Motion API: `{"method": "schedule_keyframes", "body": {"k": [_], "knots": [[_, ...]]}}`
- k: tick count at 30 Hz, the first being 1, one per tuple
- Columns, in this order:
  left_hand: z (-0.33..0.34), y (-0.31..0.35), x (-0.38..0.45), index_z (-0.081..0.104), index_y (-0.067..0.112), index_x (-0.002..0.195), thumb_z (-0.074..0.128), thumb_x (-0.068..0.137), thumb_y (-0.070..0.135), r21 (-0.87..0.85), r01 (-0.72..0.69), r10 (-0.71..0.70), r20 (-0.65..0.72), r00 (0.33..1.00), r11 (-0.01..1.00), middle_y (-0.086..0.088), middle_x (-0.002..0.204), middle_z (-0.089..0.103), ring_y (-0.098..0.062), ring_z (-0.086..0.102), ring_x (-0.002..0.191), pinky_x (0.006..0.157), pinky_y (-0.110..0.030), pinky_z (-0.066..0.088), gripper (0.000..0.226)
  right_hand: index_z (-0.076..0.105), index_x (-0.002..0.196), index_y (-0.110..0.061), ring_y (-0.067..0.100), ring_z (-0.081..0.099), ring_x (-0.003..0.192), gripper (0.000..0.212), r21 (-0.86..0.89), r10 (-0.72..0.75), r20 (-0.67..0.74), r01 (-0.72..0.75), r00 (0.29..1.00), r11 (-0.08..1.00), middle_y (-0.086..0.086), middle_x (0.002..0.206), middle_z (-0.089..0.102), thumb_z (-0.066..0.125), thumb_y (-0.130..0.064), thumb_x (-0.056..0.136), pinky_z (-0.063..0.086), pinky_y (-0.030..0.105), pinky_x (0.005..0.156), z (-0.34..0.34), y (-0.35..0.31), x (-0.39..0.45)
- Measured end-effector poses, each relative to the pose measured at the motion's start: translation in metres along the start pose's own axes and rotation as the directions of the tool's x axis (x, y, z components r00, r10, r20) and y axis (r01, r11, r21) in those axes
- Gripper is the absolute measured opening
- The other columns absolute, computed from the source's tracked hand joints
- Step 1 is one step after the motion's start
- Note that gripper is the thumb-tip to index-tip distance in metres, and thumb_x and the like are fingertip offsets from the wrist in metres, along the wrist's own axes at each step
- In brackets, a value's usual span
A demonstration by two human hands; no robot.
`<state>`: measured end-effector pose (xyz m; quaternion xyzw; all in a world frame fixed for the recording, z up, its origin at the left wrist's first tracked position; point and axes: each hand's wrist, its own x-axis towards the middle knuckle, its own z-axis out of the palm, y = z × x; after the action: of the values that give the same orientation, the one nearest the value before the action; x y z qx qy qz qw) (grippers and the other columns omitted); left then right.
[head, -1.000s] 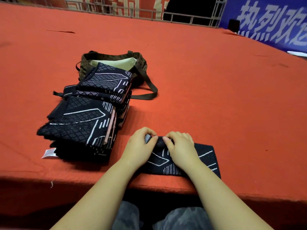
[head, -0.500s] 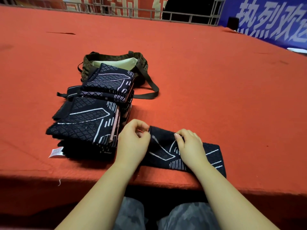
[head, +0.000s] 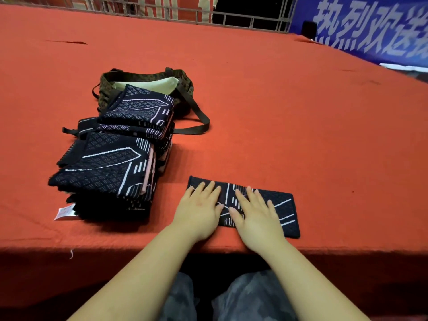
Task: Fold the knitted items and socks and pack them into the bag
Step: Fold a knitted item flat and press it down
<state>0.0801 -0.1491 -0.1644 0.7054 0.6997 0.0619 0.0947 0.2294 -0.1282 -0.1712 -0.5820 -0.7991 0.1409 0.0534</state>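
A black knitted piece [head: 282, 206] with white line patterns lies folded flat near the table's front edge. My left hand [head: 200, 209] rests flat on its left part, fingers spread. My right hand [head: 257, 215] presses flat on its middle, fingers apart. Neither hand grips it. To the left stands a stack of black patterned knitted items [head: 108, 167]. Behind the stack sits an olive bag [head: 148, 77] with a pale lining, its mouth open; one knitted item [head: 139, 110] leans against its opening.
The red cloth table [head: 301, 126] stretches far back and right. A dark bag strap [head: 196, 117] loops on the cloth right of the stack. A white label [head: 64, 212] sticks out under the stack. A metal railing [head: 231, 17] and blue banner [head: 370, 31] stand behind.
Both hands were pinching and folding the knitted piece's upper edge. They have let go and now lie flat on the folded piece, which sits a little further from the table's edge.
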Motion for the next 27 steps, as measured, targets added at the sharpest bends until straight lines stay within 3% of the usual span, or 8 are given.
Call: {"method": "schedule_keyframes", "body": {"k": [4,9,13,16,18,20,23,27], "knots": [[0.005,-0.014,-0.003,0.003,0.019,0.152,0.019,0.100,0.049,0.010,0.123,-0.123,0.034,0.992,0.992,0.003,0.160,-0.003,-0.016,-0.004,0.147,0.118,-0.037,0.002,0.062,-0.001,0.152,-0.023,0.015,-0.008,0.146,0.066,-0.082,0.206,-0.004,-0.206,0.979,0.975,0.000,0.160,-0.007,0.018,-0.056,0.097,-0.003,0.040,0.119,-0.014,0.036,-0.012],[-0.008,-0.013,-0.015,0.012,0.012,0.150,0.040,0.098,0.038,-0.089,0.338,-0.347,-0.126,0.929,0.937,-0.012,0.154,0.020,-0.028,0.030,0.135,0.107,-0.037,0.028,0.065,0.006,0.152,-0.016,0.021,-0.005,0.147,0.064,-0.119,0.193,-0.062,-0.199,0.979,0.973,0.007,0.159,-0.004,0.027,-0.045,0.099,-0.006,0.043,0.117,-0.020,0.018,-0.013],[-0.023,-0.017,-0.014,0.026,0.008,0.143,0.063,0.085,0.022,-0.479,0.516,-0.551,0.078,0.831,0.710,-0.014,0.136,0.046,-0.031,0.048,0.123,0.095,-0.035,0.039,0.070,0.045,0.136,-0.019,0.018,0.041,0.128,0.043,0.247,0.031,-0.221,0.025,0.975,0.969,0.003,0.140,0.045,0.049,-0.024,0.094,0.029,0.031,0.108,-0.017,-0.021,-0.014],[-0.030,-0.023,-0.012,0.063,0.006,0.098,0.070,0.073,0.020,-0.650,0.512,-0.523,0.201,0.828,0.561,-0.011,0.097,0.068,-0.026,0.064,0.085,0.070,-0.029,0.045,0.029,0.061,0.112,-0.024,0.012,0.059,0.100,0.022,0.566,0.087,-0.058,-0.039,0.994,0.823,-0.006,0.106,0.064,0.050,-0.026,0.093,0.043,0.026,0.090,-0.014,-0.049,-0.013],[-0.036,-0.019,-0.020,0.065,0.008,0.076,0.069,0.073,0.017,-0.822,0.421,-0.437,0.239,0.867,0.384,-0.009,0.072,0.065,-0.021,0.058,0.064,0.065,-0.033,0.046,0.010,0.061,0.096,-0.030,0.015,0.063,0.100,0.014,0.655,0.109,-0.003,-0.081,0.994,0.751,-0.009,0.100,0.066,0.050,-0.037,0.093,0.047,0.035,0.093,-0.014,-0.059,-0.009],[-0.042,-0.013,-0.029,0.063,0.012,0.075,0.067,0.075,0.017,-0.920,0.324,-0.337,0.240,0.911,0.221,-0.003,0.066,0.063,-0.019,0.055,0.065,0.069,-0.035,0.045,0.007,0.059,0.085,-0.030,0.016,0.064,0.095,0.023,0.760,0.114,0.040,-0.104,0.993,0.642,-0.011,0.094,0.065,0.047,-0.048,0.093,0.050,0.043,0.091,-0.021,-0.067,-0.007],[-0.049,-0.008,-0.039,0.064,0.014,0.098,0.072,0.071,0.021,-0.955,0.260,-0.240,0.222,0.945,0.140,0.000,0.069,0.069,-0.016,0.063,0.068,0.072,-0.033,0.050,0.029,0.057,0.083,-0.025,0.021,0.063,0.093,0.038,0.849,0.090,0.135,-0.162,0.987,0.502,-0.002,0.096,0.064,0.038,-0.056,0.094,0.053,0.046,0.088,-0.031,-0.077,-0.009],[-0.054,-0.013,-0.044,0.065,0.013,0.100,0.067,0.081,0.009,-0.941,0.284,-0.319,0.217,0.923,0.182,0.009,0.048,0.057,-0.003,0.050,0.046,0.053,-0.018,0.046,0.020,0.061,0.118,-0.020,0.025,0.053,0.116,0.056,0.636,0.048,0.113,-0.109,0.992,0.764,0.004,0.125,0.059,0.019,-0.052,0.099,0.039,0.040,0.103,-0.024,-0.075,-0.010]]}}
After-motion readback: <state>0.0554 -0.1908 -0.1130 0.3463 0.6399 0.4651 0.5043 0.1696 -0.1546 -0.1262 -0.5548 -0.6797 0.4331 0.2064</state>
